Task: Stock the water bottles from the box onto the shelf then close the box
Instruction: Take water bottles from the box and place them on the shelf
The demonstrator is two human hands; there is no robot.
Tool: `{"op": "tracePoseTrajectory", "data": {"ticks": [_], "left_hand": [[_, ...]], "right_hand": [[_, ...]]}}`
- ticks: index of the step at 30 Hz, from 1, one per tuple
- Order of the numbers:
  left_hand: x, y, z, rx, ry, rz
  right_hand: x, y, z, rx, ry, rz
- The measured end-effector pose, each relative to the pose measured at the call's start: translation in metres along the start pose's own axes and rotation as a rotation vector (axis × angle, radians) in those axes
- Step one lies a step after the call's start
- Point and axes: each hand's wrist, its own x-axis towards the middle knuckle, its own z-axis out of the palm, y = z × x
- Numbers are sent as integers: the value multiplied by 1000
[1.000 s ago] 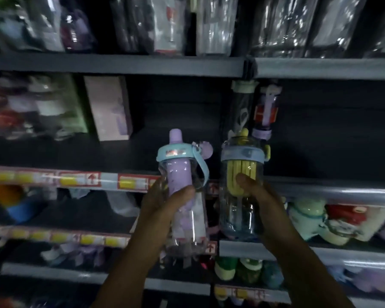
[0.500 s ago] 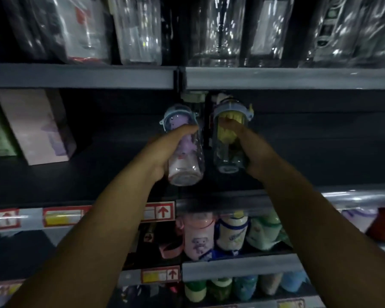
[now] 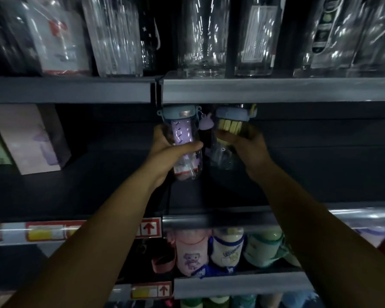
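Far on middle shelf (image 3: pixel 87 192): both hands.
Left hand (image 3: pixel 165 155): gripping purple bottle (image 3: pixel 182 132).
Right hand (image 3: pixel 250 147): gripping yellow bottle (image 3: pixel 228 127).

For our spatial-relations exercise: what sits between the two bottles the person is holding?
In the head view, a small purple charm hangs between the purple bottle and the yellow bottle.

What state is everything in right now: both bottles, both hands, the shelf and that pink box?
purple bottle: upright, lid on, held by the left hand.
yellow bottle: upright, lid on, held by the right hand, beside the purple bottle.
left hand: fingers curled round its bottle.
right hand: fingers curled round its bottle.
middle shelf: bears the pink box at its left end.
pink box: standing, leaning, untouched.
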Motion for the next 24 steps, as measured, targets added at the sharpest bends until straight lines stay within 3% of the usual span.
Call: {"op": "tracePoseTrajectory", "data": {"ticks": [4,24], "left_hand": [[-1,-11,7,67,-16,77],[13,-33,13,188,40,129]], "right_hand": [[2,15,-3,-74,-43,-116],[12,31,-7,-295,2,-102]]}}
